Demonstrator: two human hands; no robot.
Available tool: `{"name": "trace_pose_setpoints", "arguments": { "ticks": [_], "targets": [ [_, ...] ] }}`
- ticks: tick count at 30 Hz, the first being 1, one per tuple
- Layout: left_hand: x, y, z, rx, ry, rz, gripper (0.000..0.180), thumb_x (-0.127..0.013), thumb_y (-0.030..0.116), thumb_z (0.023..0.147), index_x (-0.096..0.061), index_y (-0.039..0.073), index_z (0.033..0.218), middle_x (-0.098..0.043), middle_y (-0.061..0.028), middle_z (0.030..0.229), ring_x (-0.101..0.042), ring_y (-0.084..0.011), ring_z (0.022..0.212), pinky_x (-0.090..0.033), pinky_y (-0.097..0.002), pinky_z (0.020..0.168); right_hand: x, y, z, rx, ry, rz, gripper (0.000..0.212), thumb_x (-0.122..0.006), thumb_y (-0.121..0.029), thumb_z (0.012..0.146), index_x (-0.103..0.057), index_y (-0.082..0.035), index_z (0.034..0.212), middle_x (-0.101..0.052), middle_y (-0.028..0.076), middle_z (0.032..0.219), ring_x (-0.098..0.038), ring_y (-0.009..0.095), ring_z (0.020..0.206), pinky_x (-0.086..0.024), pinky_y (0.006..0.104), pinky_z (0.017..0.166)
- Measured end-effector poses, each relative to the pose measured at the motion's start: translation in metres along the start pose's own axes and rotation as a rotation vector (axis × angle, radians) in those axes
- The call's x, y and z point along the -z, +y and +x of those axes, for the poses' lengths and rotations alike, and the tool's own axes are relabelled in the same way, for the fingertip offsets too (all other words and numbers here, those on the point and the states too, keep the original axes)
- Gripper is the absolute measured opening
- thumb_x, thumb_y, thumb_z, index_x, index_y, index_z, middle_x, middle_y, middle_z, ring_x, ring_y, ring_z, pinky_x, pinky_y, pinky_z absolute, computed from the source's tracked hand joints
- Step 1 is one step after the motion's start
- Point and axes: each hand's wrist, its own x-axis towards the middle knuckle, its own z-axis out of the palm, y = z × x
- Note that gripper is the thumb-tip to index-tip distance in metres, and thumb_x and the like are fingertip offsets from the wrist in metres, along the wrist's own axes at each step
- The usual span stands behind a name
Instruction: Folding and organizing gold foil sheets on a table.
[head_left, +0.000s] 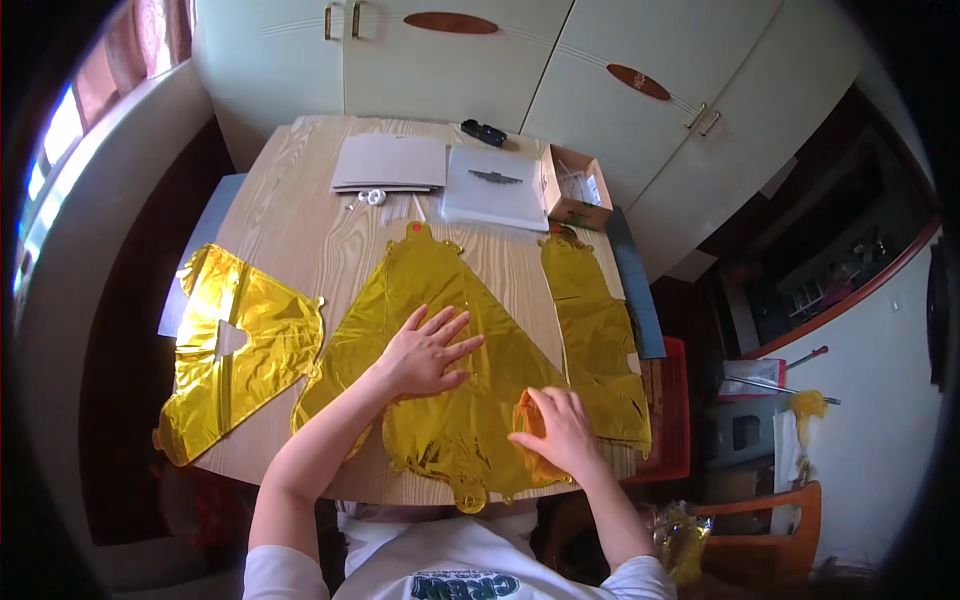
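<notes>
If lifting gold foil point(422, 280) at centre of table point(280, 215), take by near tab point(470, 496): likely light, slippery, easily creased. Note left hand point(425, 358) open over foil, right hand point(562, 432) gripping orange piece point(532, 452) by table's front edge.

The pale wood-grain tabletop point(290, 190) carries a shiny left foil sheet point(265, 340), a broad middle foil sheet point(425, 275) and a right foil sheet point(592, 325), all golden. Beyond them lie gray boards point(390, 160), translucent sheets point(500, 205), white rings point(375, 197) and an open box point(580, 213).
</notes>
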Motion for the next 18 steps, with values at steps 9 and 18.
{"name": "trace_pose_setpoints", "arguments": {
  "ticks": [9, 18],
  "targets": [
    [0.0, -0.003, -0.002, -0.017, 0.022, 0.003, 0.077, -0.045, 0.066, 0.087, -0.035, 0.024, 0.15, -0.031, -0.0155, 0.155, -0.025, -0.0339, 0.145, -0.016, -0.0562, 0.116, -0.01, -0.01, -0.066, -0.295, 0.277, 0.214, 0.087, -0.087, -0.02, 0.068, -0.04, -0.006, 0.14, -0.052, 0.019, 0.121, -0.059, 0.033, 0.1, -0.051, 0.0406, 0.085],
    [-0.002, -0.004, -0.002, -0.031, 0.006, 0.023, 0.084, -0.046, 0.07, 0.084, -0.031, 0.024, 0.152, -0.03, -0.0098, 0.157, -0.022, -0.0339, 0.146, -0.015, -0.0569, 0.116, -0.031, -0.01, -0.093, -0.447, 0.324, 0.844, 0.079, -0.074, -0.003, 0.08, -0.03, -0.004, 0.146, -0.061, 0.007, 0.087, -0.058, 0.012, 0.071, -0.049, 0.0265, 0.064]
  ]
}}
